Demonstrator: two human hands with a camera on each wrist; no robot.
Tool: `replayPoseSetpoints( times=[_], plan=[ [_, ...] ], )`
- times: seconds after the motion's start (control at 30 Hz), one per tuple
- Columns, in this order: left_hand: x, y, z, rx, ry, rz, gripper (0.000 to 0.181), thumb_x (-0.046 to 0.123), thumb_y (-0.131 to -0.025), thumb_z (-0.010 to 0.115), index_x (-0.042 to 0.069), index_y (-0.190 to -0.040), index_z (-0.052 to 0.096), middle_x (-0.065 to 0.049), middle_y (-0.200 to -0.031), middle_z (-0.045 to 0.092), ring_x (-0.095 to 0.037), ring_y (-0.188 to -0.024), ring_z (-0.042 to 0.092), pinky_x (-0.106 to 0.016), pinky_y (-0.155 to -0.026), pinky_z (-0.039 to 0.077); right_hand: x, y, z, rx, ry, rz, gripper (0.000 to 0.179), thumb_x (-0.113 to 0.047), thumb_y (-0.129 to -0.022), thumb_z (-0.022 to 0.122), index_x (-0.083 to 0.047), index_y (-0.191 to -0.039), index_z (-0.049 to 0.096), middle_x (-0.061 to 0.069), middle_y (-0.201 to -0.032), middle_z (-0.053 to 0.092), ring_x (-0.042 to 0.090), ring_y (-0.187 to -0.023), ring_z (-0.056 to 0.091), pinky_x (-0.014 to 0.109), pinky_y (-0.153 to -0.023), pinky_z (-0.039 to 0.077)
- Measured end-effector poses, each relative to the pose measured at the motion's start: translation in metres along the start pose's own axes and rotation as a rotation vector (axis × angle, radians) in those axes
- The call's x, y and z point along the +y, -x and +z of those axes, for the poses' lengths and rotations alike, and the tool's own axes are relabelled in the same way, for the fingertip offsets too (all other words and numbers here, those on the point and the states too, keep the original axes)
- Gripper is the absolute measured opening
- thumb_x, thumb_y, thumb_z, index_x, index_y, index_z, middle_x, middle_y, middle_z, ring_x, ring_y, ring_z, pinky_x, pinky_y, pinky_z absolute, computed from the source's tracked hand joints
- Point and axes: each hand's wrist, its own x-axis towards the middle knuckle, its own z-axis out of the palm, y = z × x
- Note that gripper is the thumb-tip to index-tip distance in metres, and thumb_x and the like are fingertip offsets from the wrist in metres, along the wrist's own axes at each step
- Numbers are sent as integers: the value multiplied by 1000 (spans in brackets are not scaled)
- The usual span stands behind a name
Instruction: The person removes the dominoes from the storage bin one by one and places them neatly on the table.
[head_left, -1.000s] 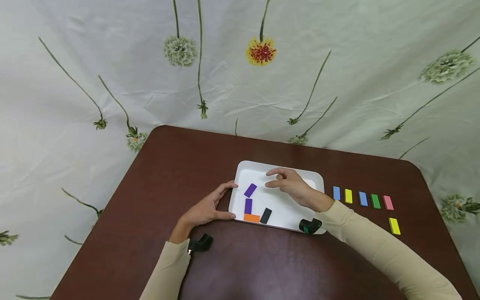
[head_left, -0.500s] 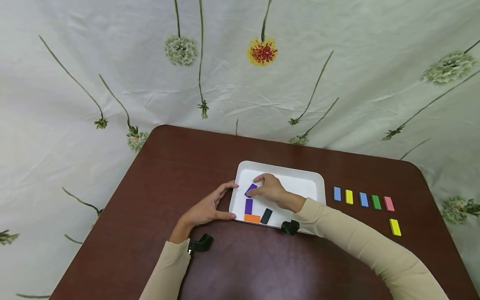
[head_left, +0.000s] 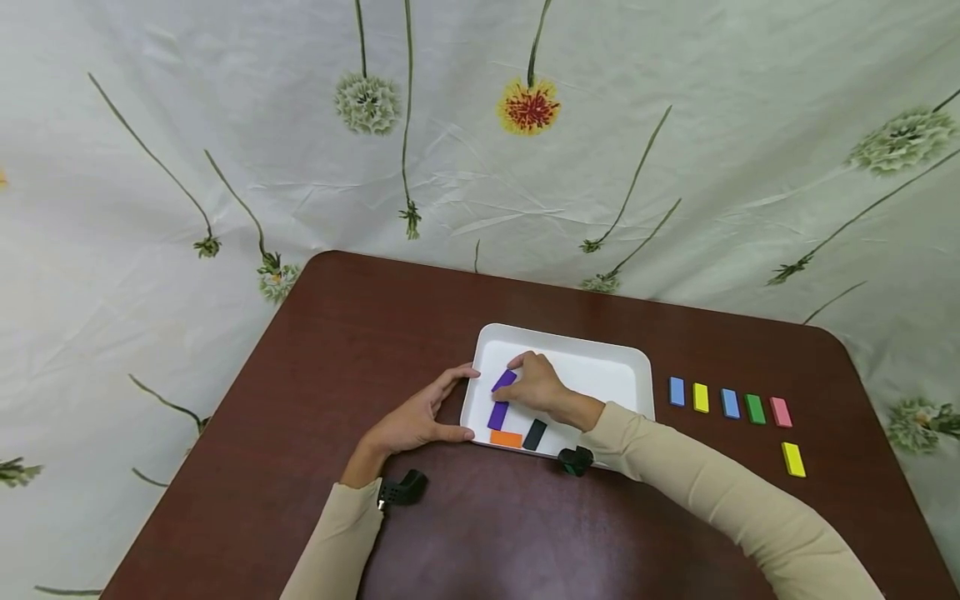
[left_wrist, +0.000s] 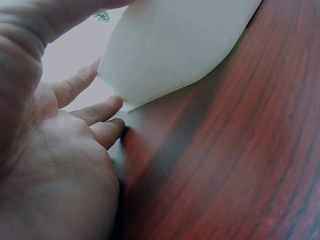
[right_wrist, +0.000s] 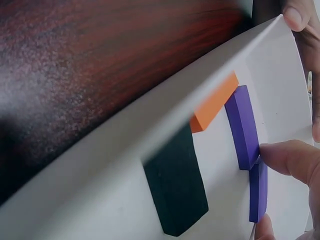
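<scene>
A white tray stands on the brown table, with coloured rectangular blocks in it. My left hand spans the tray's left end, thumb at the front corner and fingertips at the side rim. In the left wrist view, its fairly straight fingers touch the tray's outer wall. My right hand pinches an upper purple block between thumb and index finger. In the right wrist view, that block meets the end of a lower purple block, with the thumb tip at their joint.
An orange block and a black block lie near the tray's front wall. Right of the tray, several blue, yellow, green and pink blocks form a row, with another yellow block in front. A flower-printed cloth hangs behind.
My right hand has moved left and down and taken hold of the upper purple block. The lower purple block has turned from straight to slanted. My left hand stays on the tray.
</scene>
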Motion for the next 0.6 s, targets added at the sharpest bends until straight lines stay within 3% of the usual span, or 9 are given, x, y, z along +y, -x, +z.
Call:
replayPoseSetpoints(
  times=[0.13, 0.23, 0.43, 0.6],
  plan=[
    [1, -2, 0, -1, 5, 4, 85, 6, -83, 82, 8, -150, 32, -11, -165, 19, -23, -154, 8, -51, -121, 7, -1, -1, -2, -13, 18, -10, 53, -16, -75, 84, 3, -117, 58, 21, -123, 56, 29, -112, 51, 39, -101, 41],
    [1, -1, 0, 4, -1, -4, 85, 7, -82, 82, 8, -151, 32, -10, -165, 19, -22, -154, 9, -44, -121, 10, -1, -1, -3, -15, 80, -46, 51, -16, -74, 83, 3, -115, 59, 18, -117, 60, 27, -106, 53, 37, -97, 43],
    [1, 1, 1, 9, -8, -14, 85, 8, -82, 83, 11, -151, 33, -9, -164, 21, -20, -153, 12, -21, -117, 17, 0, -1, -11, 0, 216, -137, 48, -20, -72, 85, 3, -110, 67, 9, -92, 64, 19, -83, 54, 28, -75, 44],
    [1, 0, 1, 9, -12, -5, 85, 7, -82, 83, 10, -151, 33, -10, -164, 21, -22, -153, 13, -13, -113, 18, 4, -2, -24, -3, 197, -213, 44, -18, -70, 85, 1, -107, 71, 3, -78, 55, 12, -68, 44, 23, -61, 36]
  ],
)
